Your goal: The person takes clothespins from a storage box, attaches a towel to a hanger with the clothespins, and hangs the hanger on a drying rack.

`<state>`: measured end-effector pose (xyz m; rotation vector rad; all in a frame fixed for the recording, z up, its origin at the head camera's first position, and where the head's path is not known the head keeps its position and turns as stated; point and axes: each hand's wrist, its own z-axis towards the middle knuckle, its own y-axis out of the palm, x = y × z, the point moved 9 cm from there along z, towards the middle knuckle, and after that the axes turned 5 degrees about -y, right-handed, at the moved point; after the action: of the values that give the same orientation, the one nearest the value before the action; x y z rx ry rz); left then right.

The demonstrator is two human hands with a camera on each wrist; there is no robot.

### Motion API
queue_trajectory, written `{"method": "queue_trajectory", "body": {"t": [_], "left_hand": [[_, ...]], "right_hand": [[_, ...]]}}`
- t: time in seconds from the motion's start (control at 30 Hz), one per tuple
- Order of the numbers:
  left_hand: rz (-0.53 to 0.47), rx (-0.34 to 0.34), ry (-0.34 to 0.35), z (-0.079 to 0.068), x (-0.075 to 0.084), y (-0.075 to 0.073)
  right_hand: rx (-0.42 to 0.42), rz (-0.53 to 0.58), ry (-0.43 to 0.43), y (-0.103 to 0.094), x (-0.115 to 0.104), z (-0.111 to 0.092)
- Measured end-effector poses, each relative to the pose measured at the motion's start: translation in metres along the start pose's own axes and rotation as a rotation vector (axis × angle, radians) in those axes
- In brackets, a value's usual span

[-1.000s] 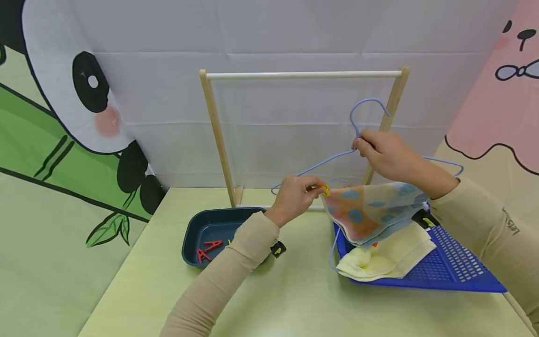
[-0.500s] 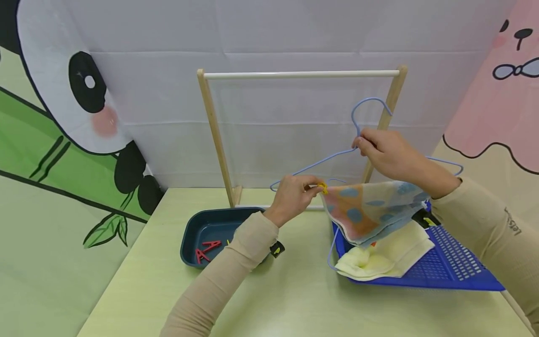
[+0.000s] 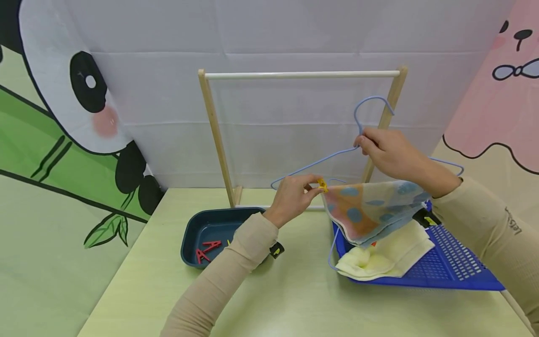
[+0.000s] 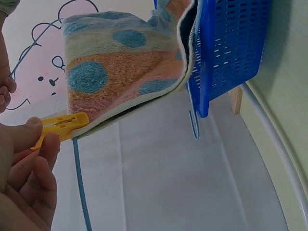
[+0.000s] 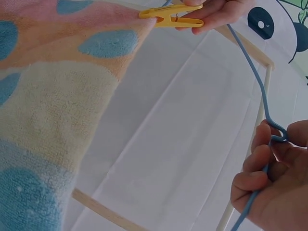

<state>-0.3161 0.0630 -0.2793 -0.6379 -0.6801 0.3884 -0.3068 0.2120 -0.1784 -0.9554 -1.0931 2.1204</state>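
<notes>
My right hand [image 3: 389,152] grips a blue wire hanger [image 3: 324,160] just under its hook, holding it up at the right. Over the hanger's lower bar drapes a towel [image 3: 358,210] with orange, cream and blue spots. My left hand [image 3: 294,196] pinches a yellow clothespin [image 4: 60,129] at the towel's upper left corner. In the left wrist view the pin's tip lies over that corner, beside the bar. The right wrist view shows the same yellow clothespin on the towel corner and the right fingers [image 5: 255,180] curled round the hanger's neck.
A blue basket [image 3: 463,276] at the right bears a pale yellow cloth [image 3: 396,257] and another hanger. At the left, a dark tray [image 3: 193,234] holds red clothespins [image 3: 202,255]. Behind stands a wooden rack with a white rail [image 3: 303,75].
The yellow clothespin shows more plainly and tilts slightly upward between the left fingers. The hanger's hook has shifted a little to the right. The towel stays nearly still.
</notes>
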Motion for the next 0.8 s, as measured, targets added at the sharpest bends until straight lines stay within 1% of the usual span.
{"method": "queue_trajectory", "body": {"t": [0.17,0.33,0.6,0.7,0.8], "left_hand": [[0.018,-0.005,-0.001,0.000,-0.001,0.001],[-0.001,-0.010,-0.005,0.000,-0.001,0.001],[-0.039,-0.042,-0.026,-0.002,-0.002,0.002],[-0.035,-0.041,-0.019,-0.002,-0.001,0.002],[-0.028,-0.029,0.009,-0.001,0.002,0.000]], "right_hand": [[0.004,0.013,0.018,-0.001,0.004,0.000],[0.009,0.016,0.026,-0.002,0.007,0.001],[0.005,-0.007,0.036,-0.001,0.017,0.002],[0.005,-0.020,0.023,-0.001,0.016,0.002],[0.015,-0.037,-0.003,-0.001,0.012,0.003]]}}
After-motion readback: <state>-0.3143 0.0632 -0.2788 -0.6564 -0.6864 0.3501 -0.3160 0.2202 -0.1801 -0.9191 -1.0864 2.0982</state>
